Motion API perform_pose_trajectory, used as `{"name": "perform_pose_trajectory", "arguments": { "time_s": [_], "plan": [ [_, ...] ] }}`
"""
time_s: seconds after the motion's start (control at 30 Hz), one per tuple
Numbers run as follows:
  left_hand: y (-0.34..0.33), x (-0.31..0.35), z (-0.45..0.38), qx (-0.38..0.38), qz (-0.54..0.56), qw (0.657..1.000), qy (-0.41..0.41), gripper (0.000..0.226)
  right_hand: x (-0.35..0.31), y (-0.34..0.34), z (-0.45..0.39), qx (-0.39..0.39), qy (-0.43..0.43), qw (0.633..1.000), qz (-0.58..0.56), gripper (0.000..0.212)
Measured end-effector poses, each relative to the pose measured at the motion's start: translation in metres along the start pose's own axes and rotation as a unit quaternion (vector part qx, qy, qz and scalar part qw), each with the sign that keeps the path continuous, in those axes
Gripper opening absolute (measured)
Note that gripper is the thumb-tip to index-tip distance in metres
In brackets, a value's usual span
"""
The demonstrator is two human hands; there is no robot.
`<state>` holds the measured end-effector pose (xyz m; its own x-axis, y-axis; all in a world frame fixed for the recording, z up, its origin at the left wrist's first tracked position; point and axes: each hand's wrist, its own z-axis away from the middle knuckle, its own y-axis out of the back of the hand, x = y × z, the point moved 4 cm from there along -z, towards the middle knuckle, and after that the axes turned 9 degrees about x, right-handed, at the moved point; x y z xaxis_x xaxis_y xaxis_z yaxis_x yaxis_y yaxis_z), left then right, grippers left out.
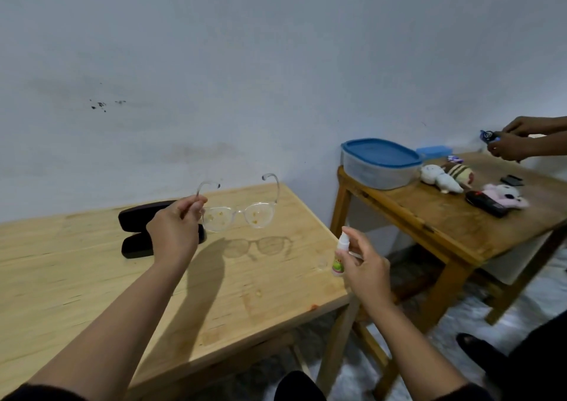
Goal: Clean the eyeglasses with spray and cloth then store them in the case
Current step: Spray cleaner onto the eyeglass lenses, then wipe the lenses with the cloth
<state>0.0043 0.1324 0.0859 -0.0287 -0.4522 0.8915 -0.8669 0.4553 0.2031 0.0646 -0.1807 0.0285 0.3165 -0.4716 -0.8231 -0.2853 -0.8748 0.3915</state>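
Observation:
My left hand (174,232) holds clear-framed eyeglasses (239,215) by their left temple, raised above the light wooden table (92,278). Both lenses carry yellowish smudges, and the temples point away from me toward the wall. My right hand (363,270) grips a small white spray bottle (340,256) with a green label, upright near the table's right edge, its nozzle toward the glasses and a finger on top. A dark eyeglass case (138,219) lies open on the table behind my left hand, partly hidden by it. No cloth shows.
A second wooden table (445,216) stands to the right, bearing a blue-lidded plastic box (380,162), plush toys (445,178) and dark small objects. Another person's hands (515,138) work over its far end. A dark shoe (478,348) rests on the floor at the right.

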Motion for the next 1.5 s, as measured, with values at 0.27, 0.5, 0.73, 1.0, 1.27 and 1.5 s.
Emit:
{"name": "perform_pose_trajectory", "arguments": {
  "time_s": [0.27,0.5,0.73,1.0,1.27,1.5],
  "plan": [
    [0.001,-0.004,0.001,-0.002,-0.010,1.000,0.001,0.020,0.005,-0.002,-0.002,0.001,0.027,0.999,0.039,0.045],
    [0.009,-0.004,-0.002,0.006,0.001,1.000,-0.005,0.020,-0.018,0.000,-0.001,-0.008,0.103,0.989,0.109,0.053],
    [0.034,0.000,-0.010,0.030,0.006,0.999,0.017,0.019,-0.068,-0.024,-0.012,-0.050,0.187,0.967,0.166,0.049],
    [0.107,-0.020,-0.026,0.097,-0.025,0.995,0.025,0.020,-0.106,-0.127,0.004,-0.171,0.225,0.951,0.124,0.043],
    [0.193,-0.054,-0.042,0.187,-0.070,0.978,0.056,0.019,-0.131,-0.227,0.039,-0.291,0.191,0.935,0.064,0.041],
    [0.233,-0.081,-0.045,0.227,-0.097,0.966,0.079,0.019,-0.150,-0.270,0.036,-0.348,0.231,0.907,0.054,0.038]
  ]
}}
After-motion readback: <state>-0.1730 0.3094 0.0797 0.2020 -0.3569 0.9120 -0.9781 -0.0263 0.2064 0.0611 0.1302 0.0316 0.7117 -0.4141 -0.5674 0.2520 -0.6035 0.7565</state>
